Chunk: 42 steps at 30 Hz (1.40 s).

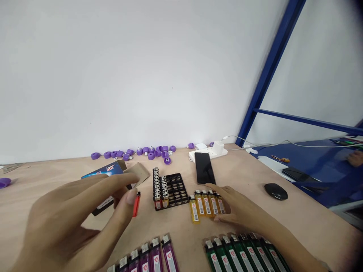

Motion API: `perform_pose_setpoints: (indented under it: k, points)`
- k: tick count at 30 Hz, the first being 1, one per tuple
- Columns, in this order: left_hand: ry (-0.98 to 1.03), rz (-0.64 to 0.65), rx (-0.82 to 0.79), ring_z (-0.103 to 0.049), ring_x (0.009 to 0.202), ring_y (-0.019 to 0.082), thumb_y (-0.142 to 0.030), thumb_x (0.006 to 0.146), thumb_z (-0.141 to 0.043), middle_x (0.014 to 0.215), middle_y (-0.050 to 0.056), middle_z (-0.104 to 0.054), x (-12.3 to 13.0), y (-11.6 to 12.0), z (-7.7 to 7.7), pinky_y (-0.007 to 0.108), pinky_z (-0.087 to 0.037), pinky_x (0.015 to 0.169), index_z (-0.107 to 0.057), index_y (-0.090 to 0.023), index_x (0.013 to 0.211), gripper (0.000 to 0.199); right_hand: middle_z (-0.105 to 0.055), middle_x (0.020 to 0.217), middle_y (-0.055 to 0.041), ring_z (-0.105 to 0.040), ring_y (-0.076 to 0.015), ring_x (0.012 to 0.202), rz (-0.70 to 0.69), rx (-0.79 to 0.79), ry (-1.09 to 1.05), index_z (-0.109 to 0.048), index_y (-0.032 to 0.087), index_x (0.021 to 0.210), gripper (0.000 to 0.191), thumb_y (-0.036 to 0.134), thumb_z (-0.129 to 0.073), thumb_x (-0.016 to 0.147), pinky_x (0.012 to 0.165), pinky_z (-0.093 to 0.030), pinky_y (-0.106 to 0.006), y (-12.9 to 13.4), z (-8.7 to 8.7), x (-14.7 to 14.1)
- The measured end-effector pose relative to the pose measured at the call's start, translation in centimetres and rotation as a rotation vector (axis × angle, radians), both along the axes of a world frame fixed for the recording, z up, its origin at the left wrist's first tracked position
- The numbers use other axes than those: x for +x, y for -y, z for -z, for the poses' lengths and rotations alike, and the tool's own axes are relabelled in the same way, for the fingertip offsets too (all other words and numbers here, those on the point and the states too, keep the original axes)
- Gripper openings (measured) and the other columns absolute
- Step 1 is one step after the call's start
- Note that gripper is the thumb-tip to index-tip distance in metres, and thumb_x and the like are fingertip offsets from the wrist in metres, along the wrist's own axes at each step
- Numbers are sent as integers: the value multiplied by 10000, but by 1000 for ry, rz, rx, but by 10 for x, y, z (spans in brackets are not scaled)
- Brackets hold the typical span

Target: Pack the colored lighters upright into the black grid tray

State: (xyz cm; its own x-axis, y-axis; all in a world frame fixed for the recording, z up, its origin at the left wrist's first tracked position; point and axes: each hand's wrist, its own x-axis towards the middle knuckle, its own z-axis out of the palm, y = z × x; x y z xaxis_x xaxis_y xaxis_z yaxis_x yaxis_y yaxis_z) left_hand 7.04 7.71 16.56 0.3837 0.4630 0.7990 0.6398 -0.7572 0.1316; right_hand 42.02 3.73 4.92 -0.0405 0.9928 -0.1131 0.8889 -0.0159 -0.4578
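My left hand [82, 215] is raised at the left foreground, thumb and index finger apart with nothing visible between them. Just beyond its fingertips a red lighter [136, 204] lies on the table. My right hand [235, 207] reaches over the right end of a row of yellow lighters [207, 204], index finger above their tops and thumb by their lower ends, fingers apart. A black tray [177, 189] has red and yellow lighters standing upright in its left columns, and bare slots to the right. Purple lighters [155, 258] and green lighters [238, 253] lie in rows nearer me.
A blue box [103, 170] with open flaps is partly behind my left hand. A phone [204, 168] leans on a white power strip [210, 152]. Purple caps [157, 152] lie along the wall. A black mouse [276, 191] sits at right. A person's hand [355, 158] shows at the far right.
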Motion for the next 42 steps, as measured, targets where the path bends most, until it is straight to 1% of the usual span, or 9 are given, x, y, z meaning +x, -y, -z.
perform_pose_setpoints:
  k: [3,8,13,17,21,23,29,32,42]
  points:
    - [177,134,-208,-614,550,121,-237,890,-583,646,-68,-687,22,-4,7,250,-451,528,-674,-291,852,113,-579,1307,-106,-539,-314,1209,11,59,1,-380,297,1480,830,307,-764,744,1013,-428,-455,3,-10,-6]
    - [599,330,-1215,-666,974,227,-399,767,-742,971,60,-721,73,11,39,327,-511,853,-667,-202,945,277,-568,1343,-86,-505,-299,1247,-229,372,-68,-377,302,1450,839,349,-813,734,1031,-432,-449,10,-42,-52]
    - [992,613,-1821,-649,701,167,-417,700,-800,796,52,-694,89,26,51,258,-505,650,-659,-155,842,330,-574,1348,-46,-490,-270,1250,-491,566,-60,-391,338,1426,853,337,-848,705,1045,-421,-431,3,-83,-109]
    - [976,612,-1665,-585,611,130,-468,684,-821,683,18,-634,73,8,43,232,-489,572,-658,-142,824,390,-518,1426,-93,-503,-308,1262,-407,412,-243,-392,280,1454,910,402,-840,671,1022,-447,-455,-27,-106,-127]
    - [639,598,-1426,-561,592,132,-626,790,-659,721,41,-637,57,-19,42,246,-473,531,-625,-148,850,483,-714,749,-5,-682,-180,632,-387,125,-595,-637,223,1055,195,327,-569,904,634,-546,-324,-54,-108,-130]
    - [483,535,-1350,-571,595,153,-643,843,-577,719,59,-638,54,-28,44,268,-475,526,-619,-147,788,501,-644,572,40,-626,-138,504,-411,97,-695,-634,215,859,142,259,-515,924,578,-516,-282,-62,-104,-130]
    - [251,189,-802,-564,1129,282,-303,961,-483,1145,95,-656,44,-51,68,480,-433,999,-591,-218,1153,237,-721,783,-16,-669,-157,765,-89,475,-719,-641,189,754,128,247,-618,865,697,-496,-255,-98,-81,-112]
    - [-233,204,-474,-370,1397,275,-61,891,-391,1491,102,-463,41,-59,87,562,-283,1146,-382,-245,1428,568,-718,770,-33,-678,-176,765,30,436,-682,-654,177,761,135,254,-619,866,680,-483,-261,-119,-56,-99]
    - [-539,152,-457,-481,1339,261,10,827,-321,1447,103,-535,49,-49,78,553,-422,1089,-446,-208,1379,607,-724,747,-48,-659,-181,715,-31,265,-478,-671,189,743,89,147,-658,821,587,-402,-236,-130,-8,-115]
